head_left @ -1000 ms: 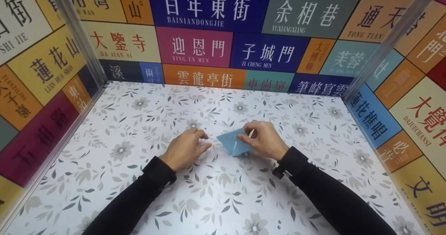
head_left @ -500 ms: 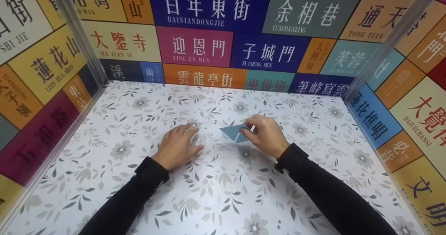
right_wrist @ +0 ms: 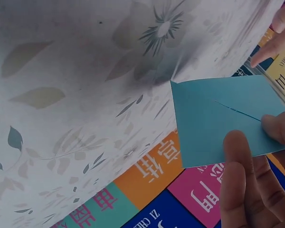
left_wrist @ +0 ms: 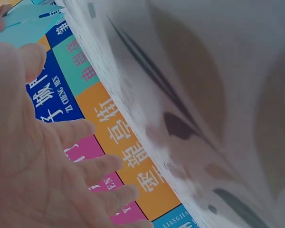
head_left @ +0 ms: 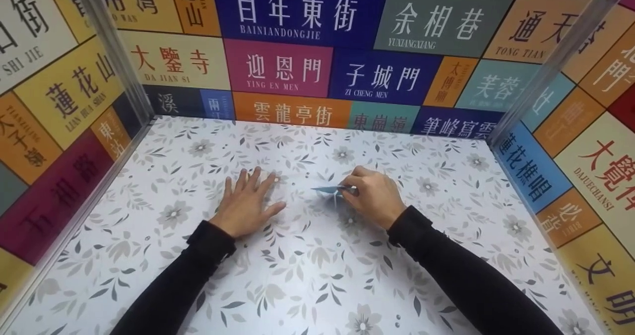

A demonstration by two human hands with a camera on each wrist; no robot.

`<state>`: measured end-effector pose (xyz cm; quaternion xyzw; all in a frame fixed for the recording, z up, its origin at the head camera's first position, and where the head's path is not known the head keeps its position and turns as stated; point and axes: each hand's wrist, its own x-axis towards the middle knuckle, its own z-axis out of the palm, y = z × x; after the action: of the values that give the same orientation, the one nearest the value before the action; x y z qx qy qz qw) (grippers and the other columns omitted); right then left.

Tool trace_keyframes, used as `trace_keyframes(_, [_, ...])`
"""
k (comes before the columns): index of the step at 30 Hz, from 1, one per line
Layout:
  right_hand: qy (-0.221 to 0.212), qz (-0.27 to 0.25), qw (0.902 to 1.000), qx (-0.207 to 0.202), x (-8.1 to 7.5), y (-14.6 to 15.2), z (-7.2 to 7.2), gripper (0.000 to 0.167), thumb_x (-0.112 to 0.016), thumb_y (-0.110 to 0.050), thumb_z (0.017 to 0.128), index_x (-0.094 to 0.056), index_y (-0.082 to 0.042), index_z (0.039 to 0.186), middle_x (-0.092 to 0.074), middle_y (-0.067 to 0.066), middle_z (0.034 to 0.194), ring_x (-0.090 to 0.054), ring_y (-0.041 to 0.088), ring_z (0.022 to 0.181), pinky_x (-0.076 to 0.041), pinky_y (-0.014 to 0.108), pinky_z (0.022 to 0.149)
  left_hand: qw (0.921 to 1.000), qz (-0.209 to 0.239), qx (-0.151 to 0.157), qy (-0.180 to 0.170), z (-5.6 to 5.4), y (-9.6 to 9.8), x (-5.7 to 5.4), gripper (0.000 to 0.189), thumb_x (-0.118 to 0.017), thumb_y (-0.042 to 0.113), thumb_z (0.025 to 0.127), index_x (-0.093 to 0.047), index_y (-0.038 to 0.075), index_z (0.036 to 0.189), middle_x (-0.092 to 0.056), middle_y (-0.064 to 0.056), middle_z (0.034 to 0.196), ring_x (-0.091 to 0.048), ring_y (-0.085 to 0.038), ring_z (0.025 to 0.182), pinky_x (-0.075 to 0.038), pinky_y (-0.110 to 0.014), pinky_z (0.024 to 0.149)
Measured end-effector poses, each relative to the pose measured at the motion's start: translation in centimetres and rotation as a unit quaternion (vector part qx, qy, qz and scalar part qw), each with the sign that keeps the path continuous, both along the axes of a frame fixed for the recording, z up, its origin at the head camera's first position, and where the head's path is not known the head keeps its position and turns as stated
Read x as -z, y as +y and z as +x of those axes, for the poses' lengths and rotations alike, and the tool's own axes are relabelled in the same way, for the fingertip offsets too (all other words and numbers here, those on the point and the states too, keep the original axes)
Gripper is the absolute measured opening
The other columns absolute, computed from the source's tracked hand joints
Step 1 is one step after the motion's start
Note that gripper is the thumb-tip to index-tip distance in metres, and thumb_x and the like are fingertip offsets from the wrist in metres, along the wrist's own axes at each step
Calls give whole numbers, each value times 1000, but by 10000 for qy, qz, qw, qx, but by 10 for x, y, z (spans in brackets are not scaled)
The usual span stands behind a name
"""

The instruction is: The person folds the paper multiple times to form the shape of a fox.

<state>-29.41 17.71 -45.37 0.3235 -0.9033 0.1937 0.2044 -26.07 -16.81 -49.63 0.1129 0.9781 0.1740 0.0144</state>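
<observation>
A small folded sheet of light blue paper [head_left: 325, 189] is pinched at its right end between the thumb and fingers of my right hand [head_left: 374, 194]. It stands almost edge-on in the head view, just above the flowered table. From the right wrist, the paper [right_wrist: 211, 126] shows as a flat panel with a slanting slit-like line, and one corner points down at the table. My left hand [head_left: 244, 205] is spread to the left of the paper, holding nothing. The left wrist view shows its palm [left_wrist: 33, 156] and straight fingers, with the paper [left_wrist: 33, 23] beyond the thumb.
The white table [head_left: 297, 285] has a grey leaf and flower pattern. Upright panels with coloured name signs [head_left: 302, 17] close off the back and both sides. Clear corner posts [head_left: 116, 52] join the panels.
My left hand has drawn back leftward and its fingers have spread. My right hand has lifted the paper off toward the back and tilted it until it looks thin from above.
</observation>
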Motion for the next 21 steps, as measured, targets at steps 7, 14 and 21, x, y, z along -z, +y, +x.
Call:
trace_keyframes(7, [272,193,9994,-109,4,-5,-1,11,-95,-14,96,-93,-15,106,-83,5,99,-78,26,75,-66,46,64,9997,-97,-15,225,-5,-6,-1,93,-49,77,115,-29,22,186,-14,-24,195,-5,-58,181,-1,-86,142])
trace_keyframes(14, [300,440,9983,-219,15,-8,3,12,-93,-14,95,-93,-16,107,-80,5,98,-75,27,69,-59,44,55,9993,-126,-47,361,-7,-10,-6,95,-50,79,113,-30,21,186,-12,-23,195,-4,-59,181,1,-87,140])
trace_keyframes(21, [110,679,9971,-316,18,-6,5,14,-93,-14,95,-92,-16,109,-80,4,101,-78,26,74,-63,44,61,9994,-70,-125,299,-13,-15,-18,96,-52,78,113,-27,21,187,-9,-23,196,0,-57,181,2,-88,140])
